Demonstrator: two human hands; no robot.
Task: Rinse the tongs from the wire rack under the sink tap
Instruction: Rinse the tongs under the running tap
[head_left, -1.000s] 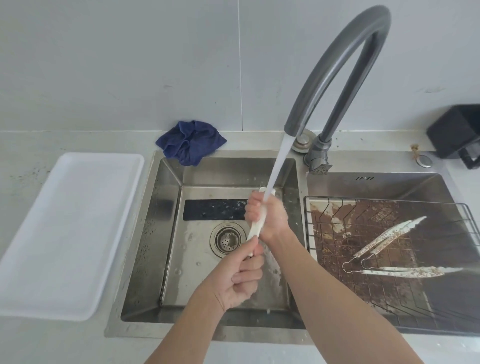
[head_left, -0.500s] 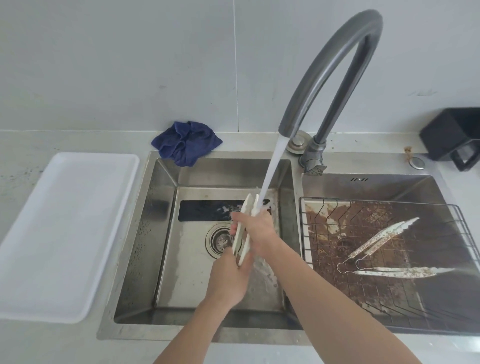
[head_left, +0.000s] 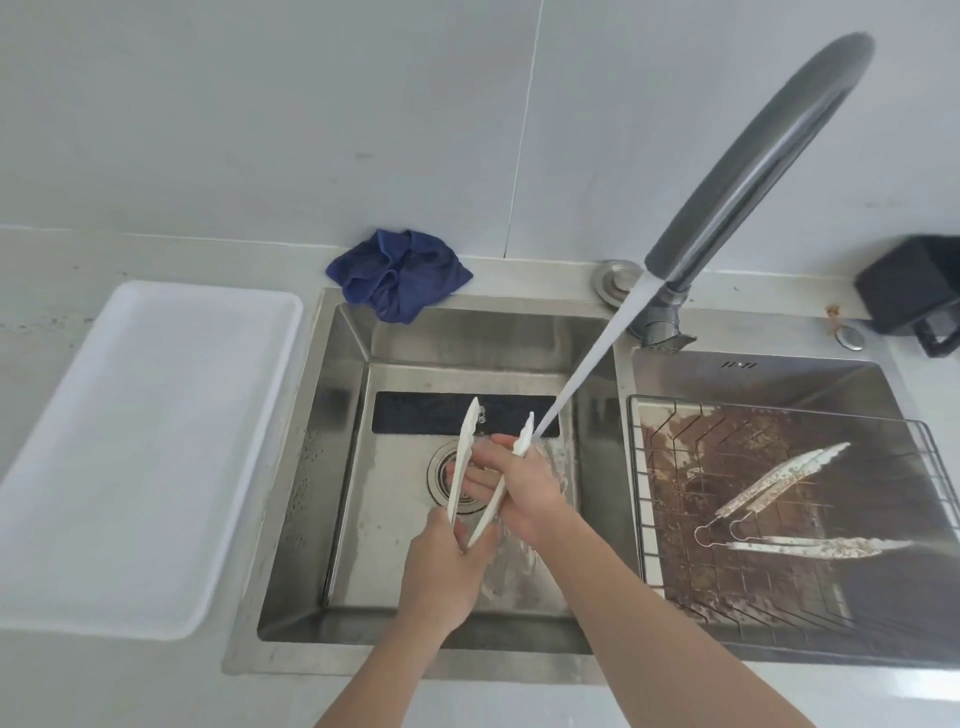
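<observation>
here, in the left sink basin, white tongs stand spread in a v under the tap, with the water stream hitting one arm. the left hand has its grip clamped on the joined end; the right hand lies against the arms, fingers fairly straight. the right basin holds a wire rack with two more speckled tongs on it. on the pale bench sit a white tray, a blue cloth at the white wall, and a black holder.
</observation>
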